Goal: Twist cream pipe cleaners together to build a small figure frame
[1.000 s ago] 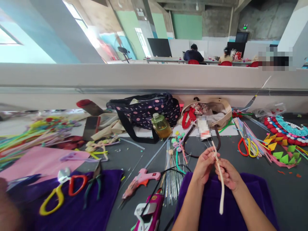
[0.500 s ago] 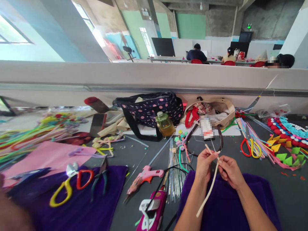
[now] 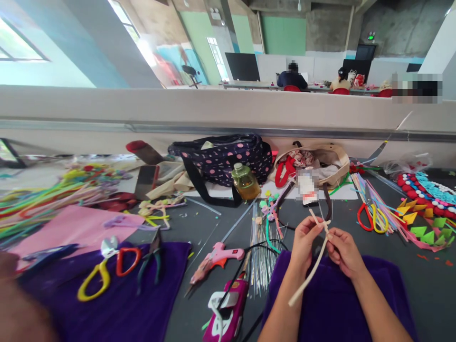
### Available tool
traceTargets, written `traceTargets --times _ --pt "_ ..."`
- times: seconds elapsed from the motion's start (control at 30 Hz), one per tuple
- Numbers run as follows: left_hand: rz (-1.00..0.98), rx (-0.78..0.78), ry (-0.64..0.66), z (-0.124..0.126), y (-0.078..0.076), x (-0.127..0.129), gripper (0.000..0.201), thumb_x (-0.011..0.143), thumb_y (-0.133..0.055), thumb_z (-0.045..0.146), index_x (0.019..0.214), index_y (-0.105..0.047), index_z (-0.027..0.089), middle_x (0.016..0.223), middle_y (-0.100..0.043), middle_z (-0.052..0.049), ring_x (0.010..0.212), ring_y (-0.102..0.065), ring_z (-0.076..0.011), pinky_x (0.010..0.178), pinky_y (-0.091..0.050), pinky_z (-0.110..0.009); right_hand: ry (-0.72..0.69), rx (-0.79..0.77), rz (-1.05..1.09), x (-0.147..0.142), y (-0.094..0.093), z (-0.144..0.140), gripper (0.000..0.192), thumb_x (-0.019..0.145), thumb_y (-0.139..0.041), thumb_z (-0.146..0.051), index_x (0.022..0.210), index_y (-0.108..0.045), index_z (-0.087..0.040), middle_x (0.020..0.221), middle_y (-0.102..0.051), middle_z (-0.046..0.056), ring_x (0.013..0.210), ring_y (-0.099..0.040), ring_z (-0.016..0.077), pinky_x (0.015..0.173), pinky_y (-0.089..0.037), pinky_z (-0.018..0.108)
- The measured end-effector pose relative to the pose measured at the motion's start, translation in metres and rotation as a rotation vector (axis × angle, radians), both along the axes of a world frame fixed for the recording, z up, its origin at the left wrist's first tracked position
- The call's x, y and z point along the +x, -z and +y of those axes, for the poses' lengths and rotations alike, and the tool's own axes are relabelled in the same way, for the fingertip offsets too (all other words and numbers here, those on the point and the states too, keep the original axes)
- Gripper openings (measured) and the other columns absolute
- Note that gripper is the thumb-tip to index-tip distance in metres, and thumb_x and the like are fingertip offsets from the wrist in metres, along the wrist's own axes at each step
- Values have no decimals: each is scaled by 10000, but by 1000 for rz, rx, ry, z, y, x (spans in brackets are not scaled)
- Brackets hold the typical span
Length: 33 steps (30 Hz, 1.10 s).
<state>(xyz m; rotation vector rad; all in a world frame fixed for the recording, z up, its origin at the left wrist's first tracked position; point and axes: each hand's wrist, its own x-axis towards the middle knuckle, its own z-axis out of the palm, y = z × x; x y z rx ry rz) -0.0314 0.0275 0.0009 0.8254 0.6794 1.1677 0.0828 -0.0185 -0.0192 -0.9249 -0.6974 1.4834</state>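
Item: cream pipe cleaner (image 3: 310, 270), held above the purple cloth (image 3: 338, 304). Left hand (image 3: 302, 240) pinches its upper part; right hand (image 3: 344, 251), just right, pinches the bent top end. Hands close together, both clamped on it. Long axis slants from fingers down-left, free tail nearer left forearm.

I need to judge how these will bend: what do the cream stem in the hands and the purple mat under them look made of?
Cream fuzzy stem: likely a chenille pipe cleaner, matte with a soft nap, holding a curve between left hand and right hand. Purple mat: looks like plush velvet-like cloth, dull sheen, soft edges.
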Motion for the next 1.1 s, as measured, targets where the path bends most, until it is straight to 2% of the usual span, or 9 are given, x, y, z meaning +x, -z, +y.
traceTargets --times 0.17,0.3,0.4,0.5,0.67,0.87,1.1 --pt "13 11 101 -1 0 -1 314 693 -727 325 962 -711 163 901 -666 -66 771 -565 -148 754 -419 -255 -151 -32 236 6 -2 -1 224 756 -704 -276 694 -519 -167 468 -455 -101 292 -214 -11 258 -219 86" --pt "-56 -57 195 -2 7 2 357 661 -760 356 957 -725 159 980 -684 -102 830 -590 -175 766 -414 -263 -232 -40 356 6 -2 -2 211 775 -692 -242 685 -519 -163 473 -438 -102 305 -176 -7 253 -233 82" --pt "-142 -92 220 -2 11 3 367 642 -782 331 970 -720 176 959 -691 -98 884 -597 -185 791 -412 -266 -260 -36 437 4 -1 -2 210 787 -680 -219 671 -515 -162 467 -405 -111 309 -151 -9 258 -235 71" --pt "-183 -111 243 -3 13 3 341 634 -792 303 945 -718 181 887 -679 -67 785 -587 -140 739 -415 -241 -276 -41 459 2 0 -2 191 787 -682 -216 687 -528 -159 470 -403 -111 313 -157 -8 259 -234 68" --pt "-190 -74 177 0 14 4 234 627 -796 270 817 -709 164 696 -601 0 611 -503 -73 629 -383 -199 -243 -37 327 2 0 -1 169 787 -686 -238 731 -550 -154 478 -452 -98 300 -193 -11 252 -236 80" --pt "-78 -11 -2 -1 8 8 207 602 -801 282 733 -703 156 747 -613 -19 648 -508 -98 647 -410 -220 -112 3 101 3 -4 -2 216 780 -690 -300 710 -537 -163 463 -491 -83 286 -265 -6 265 -231 90" --pt "57 32 -150 -1 6 9 185 595 -796 296 693 -716 160 686 -581 -3 665 -519 -112 669 -420 -231 18 111 -309 6 -2 -3 244 814 -636 -384 730 -561 -167 508 -521 -68 310 -356 9 300 -274 116"
